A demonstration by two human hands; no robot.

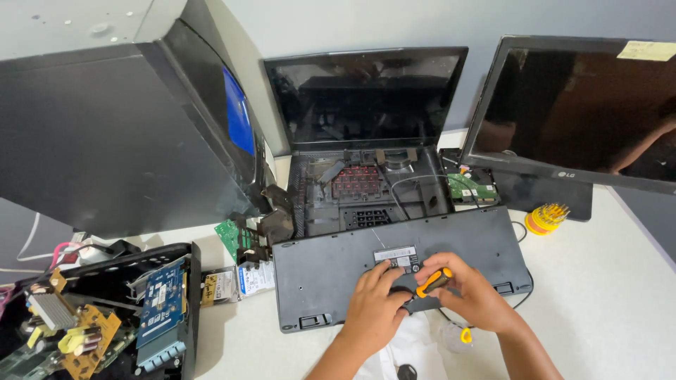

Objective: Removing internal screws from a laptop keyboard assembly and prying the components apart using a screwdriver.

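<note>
At six o'clock, nearest the camera, both hands meet over the lower edge of an upturned black keyboard. The right hand has its fingers curled shut round a small screwdriver with an orange grip and black shaft, which lies slanted between the two hands, tip toward the left. The left hand has its fingers bent down, the tips pressing on the keyboard's back just beside the screwdriver's tip; whether it pinches anything I cannot tell.

Just above the fingers, a small white and black rectangular label sits near the middle of the keyboard's back. Under the wrists lies a white cloth, and a small yellow piece rests on the white table at five o'clock.

The table is bare and open toward four o'clock, out to its right edge. At eight o'clock it is crowded: a black case holds a blue circuit card and brown boards. At ten o'clock a green board lies beside white-labelled flat drives.

At two o'clock a round yellow rack of screwdriver bits stands close to the keyboard's far right corner. Beyond the keyboard, at twelve, an opened laptop shows its bare insides. A dark monitor leans at one o'clock with a pale yellow sticky note on its top corner. A large black computer tower with a blue rectangular sticker fills eleven o'clock.
</note>
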